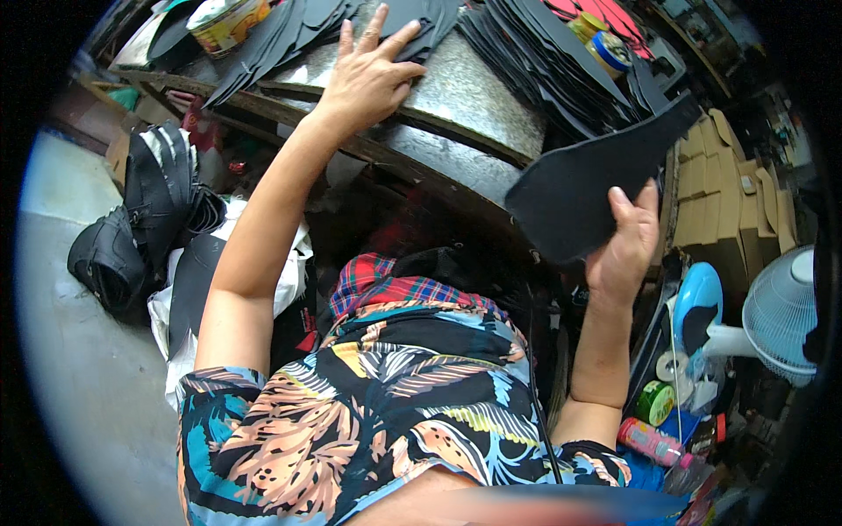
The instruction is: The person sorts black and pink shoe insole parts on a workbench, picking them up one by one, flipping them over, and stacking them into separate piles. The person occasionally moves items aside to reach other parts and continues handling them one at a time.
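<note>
My right hand point(623, 241) grips a flat black cut-out piece point(570, 193), broad and rounded at one end and narrowing to a strip at the other. Thumb and fingers pinch it near its lower edge, off the table's near edge. My left hand point(373, 83) reaches to the table with its fingers spread, over a stack of similar black pieces point(421, 22). Whether its fingertips press on that stack I cannot tell. Another fanned stack of black pieces point(281, 39) lies left of this hand. A thick fanned stack point(553, 74) lies to its right.
The metal-topped table point(487, 96) has a worn wooden edge. On it stand a jar with a blue lid point(610, 53) and a yellow tub point(228, 26). Folded cardboard point(724, 184), a fan point(781, 307) and bottles point(649, 438) crowd the right. Black bundles point(145, 219) sit on the left floor.
</note>
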Demonstrator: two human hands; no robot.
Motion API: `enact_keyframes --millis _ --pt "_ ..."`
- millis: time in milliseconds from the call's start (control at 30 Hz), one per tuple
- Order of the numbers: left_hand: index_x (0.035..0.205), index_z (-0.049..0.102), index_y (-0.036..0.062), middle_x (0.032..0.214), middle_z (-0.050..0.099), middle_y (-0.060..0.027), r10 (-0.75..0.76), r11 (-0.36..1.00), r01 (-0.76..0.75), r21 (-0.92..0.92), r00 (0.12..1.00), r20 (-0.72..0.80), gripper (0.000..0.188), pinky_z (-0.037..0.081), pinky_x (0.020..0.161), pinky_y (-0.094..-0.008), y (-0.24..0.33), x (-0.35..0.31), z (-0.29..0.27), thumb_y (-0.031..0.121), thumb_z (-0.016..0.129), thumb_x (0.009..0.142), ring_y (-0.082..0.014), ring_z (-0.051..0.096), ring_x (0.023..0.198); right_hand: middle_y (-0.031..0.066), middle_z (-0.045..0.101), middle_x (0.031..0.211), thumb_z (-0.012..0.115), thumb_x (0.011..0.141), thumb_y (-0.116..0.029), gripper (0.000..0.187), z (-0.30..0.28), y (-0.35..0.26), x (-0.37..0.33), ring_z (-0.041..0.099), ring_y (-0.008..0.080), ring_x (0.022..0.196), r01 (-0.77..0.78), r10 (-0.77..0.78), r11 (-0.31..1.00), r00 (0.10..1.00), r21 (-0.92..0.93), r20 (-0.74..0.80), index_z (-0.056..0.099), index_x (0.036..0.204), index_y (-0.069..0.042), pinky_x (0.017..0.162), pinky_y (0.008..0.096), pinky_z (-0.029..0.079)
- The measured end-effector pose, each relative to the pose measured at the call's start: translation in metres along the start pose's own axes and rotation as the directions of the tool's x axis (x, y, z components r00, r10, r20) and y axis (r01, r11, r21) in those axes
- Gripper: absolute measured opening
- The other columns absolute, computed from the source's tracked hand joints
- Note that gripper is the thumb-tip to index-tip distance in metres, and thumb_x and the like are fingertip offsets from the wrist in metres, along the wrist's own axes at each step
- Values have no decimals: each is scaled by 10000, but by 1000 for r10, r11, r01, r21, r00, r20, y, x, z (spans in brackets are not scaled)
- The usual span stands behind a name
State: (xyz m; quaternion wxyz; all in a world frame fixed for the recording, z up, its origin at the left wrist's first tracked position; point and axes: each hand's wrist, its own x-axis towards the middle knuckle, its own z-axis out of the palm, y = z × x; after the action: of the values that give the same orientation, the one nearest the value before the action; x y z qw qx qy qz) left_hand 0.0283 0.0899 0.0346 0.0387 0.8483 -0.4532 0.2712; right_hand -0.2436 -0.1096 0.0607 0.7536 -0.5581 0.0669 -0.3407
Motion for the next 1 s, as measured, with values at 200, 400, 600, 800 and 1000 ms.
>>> enact_keyframes --millis 200,400,600,800,1000 --pt "1174 635 25 1138 654 -141 95 38 168 -985 981 171 333 501 872 -331 102 -63 -66 135 729 874 -191 609 1032 126 633 1152 604 939 -22 353 22 5 -27 617 175 1023 102 15 896 965 -433 260 522 1278 33 895 286 490" --pt "1260 545 -49 1090 658 -77 -107 -541 391 -744 846 523 333 494 902 -270 97 -84 -45 80 592 956 -119 611 989 163 629 1229 636 937 -226 393 -29 -6 28 576 305 1144 506 -110 -15 857 -863 504 608 1280 -39 970 391 470" --pt "1291 514 -46 1119 632 -82 -213 -297 451 -842 828 519 403 503 849 -257 77 -82 -21 118 624 940 -113 607 954 113 630 1172 647 914 -286 434 -86 21 46 580 316 1114 262 48 -367 964 -893 263 581 1296 -91 905 427 477" --pt "1281 520 -20 1090 629 -77 -236 -273 464 -843 817 526 407 509 827 -262 63 -77 -15 143 638 928 -110 607 926 62 706 1020 618 976 -234 295 -67 -10 19 643 149 782 34 24 232 999 -972 41 642 1219 -68 696 286 495" --pt "1272 510 -35 1009 644 -99 -279 -91 515 -852 808 519 427 519 724 -257 58 -49 1 128 650 903 -118 628 829 35 643 1270 586 1002 -255 393 -21 -30 26 603 46 796 273 -137 667 960 -694 245 574 1384 -160 686 205 515"
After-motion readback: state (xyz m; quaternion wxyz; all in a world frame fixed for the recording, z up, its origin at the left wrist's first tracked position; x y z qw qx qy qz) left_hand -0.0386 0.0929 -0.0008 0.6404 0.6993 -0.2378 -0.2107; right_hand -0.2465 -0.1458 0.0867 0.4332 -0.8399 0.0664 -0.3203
